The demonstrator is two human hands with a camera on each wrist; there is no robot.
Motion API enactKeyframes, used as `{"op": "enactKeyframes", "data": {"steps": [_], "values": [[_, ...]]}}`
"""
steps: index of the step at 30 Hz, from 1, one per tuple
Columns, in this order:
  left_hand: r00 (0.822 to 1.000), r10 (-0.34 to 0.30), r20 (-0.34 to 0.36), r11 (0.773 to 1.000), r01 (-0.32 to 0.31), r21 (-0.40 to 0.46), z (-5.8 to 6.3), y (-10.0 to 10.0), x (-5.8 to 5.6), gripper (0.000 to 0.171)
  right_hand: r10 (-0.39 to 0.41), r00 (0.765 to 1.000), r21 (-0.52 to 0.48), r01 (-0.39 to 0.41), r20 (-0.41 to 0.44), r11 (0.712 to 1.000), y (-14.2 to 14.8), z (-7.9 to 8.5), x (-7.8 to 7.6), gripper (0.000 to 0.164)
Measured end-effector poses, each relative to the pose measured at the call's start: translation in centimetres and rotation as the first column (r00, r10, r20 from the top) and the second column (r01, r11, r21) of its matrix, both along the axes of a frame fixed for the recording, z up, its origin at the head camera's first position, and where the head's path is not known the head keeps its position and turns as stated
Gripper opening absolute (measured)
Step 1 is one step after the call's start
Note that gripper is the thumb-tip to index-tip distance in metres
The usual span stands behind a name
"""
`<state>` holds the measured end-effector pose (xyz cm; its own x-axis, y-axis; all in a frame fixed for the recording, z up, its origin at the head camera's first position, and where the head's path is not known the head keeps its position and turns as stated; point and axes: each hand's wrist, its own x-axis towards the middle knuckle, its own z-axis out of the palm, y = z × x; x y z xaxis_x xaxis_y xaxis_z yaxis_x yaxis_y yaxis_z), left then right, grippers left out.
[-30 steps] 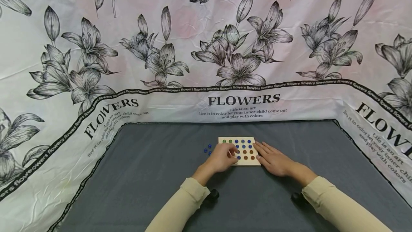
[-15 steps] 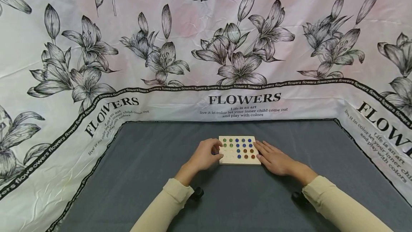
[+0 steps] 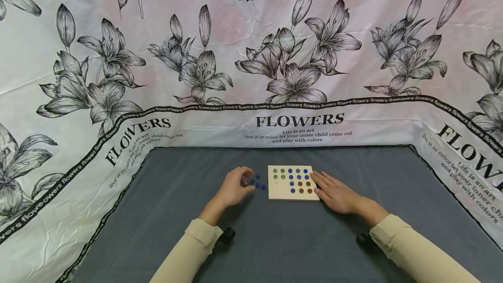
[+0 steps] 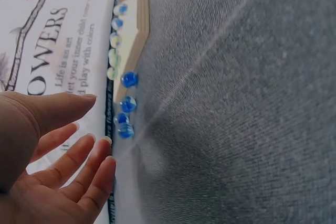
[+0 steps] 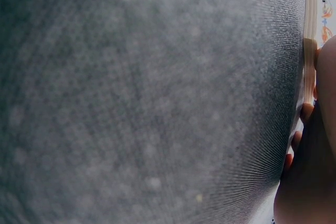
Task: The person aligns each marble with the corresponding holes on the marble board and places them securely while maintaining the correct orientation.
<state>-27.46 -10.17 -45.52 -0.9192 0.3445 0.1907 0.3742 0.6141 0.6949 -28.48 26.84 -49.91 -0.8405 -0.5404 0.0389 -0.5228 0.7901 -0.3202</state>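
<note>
A pale wooden board (image 3: 280, 196) lies on the grey cloth, dotted with green, blue and orange-brown glass marbles. Two hollows in each of its two near rows, at the left, hold no marble. Left of the board, several loose blue marbles (image 3: 257, 185) sit in a small cluster. My left hand (image 3: 231, 188) is beside them, thumb and fingers spread apart with nothing between them; the left wrist view shows the loose blue marbles (image 4: 126, 104) just beyond the fingertips. My right hand (image 3: 337, 193) rests with extended fingers against the board's right edge.
Grey cloth (image 3: 157, 213) covers the tabletop around the board. Behind it and along both sides runs a white printed border (image 3: 212, 136) with "FLOWERS" lettering, rising into a flower-patterned drape (image 3: 220, 25). A dark device (image 3: 226, 235) is at the left wrist.
My left hand has left the board's near-left part and moved left to the loose marbles, its thumb and fingers parting. The right hand has stayed at the board's right edge.
</note>
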Motion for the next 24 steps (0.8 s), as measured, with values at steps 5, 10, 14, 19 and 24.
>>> {"op": "enactKeyframes", "data": {"steps": [5, 10, 14, 19, 24], "values": [[1.0, 0.026, 0.013, 1.0, -0.026, 0.011, -0.7, -0.2, -0.7, 0.039, 0.001, 1.0, -0.003, -0.001, 0.006, 1.0, 0.0, 0.0, 0.0, 0.059], [0.998, 0.039, 0.048, 0.999, -0.04, 0.019, -1.1, -0.2, -1.4, 0.037, -0.008, 1.0, 0.001, 0.008, 0.009, 1.0, 0.0, 0.1, 0.1, 0.059], [0.996, 0.049, 0.078, 0.998, -0.051, 0.022, -1.2, -0.1, -1.7, 0.038, -0.011, 1.0, -0.002, 0.011, 0.013, 1.0, -0.3, 0.5, 0.4, 0.059], [0.994, 0.067, 0.091, 0.998, -0.068, 0.015, -1.4, -0.1, -2.2, 0.037, -0.011, 1.0, -0.004, 0.011, 0.012, 1.0, -0.7, 1.0, 0.9, 0.058], [0.991, 0.083, 0.103, 0.996, -0.084, 0.001, -1.5, 0.0, -2.5, 0.035, 0.007, 1.0, -0.009, -0.007, -0.016, 1.0, -0.6, 1.1, 0.9, 0.058]]}}
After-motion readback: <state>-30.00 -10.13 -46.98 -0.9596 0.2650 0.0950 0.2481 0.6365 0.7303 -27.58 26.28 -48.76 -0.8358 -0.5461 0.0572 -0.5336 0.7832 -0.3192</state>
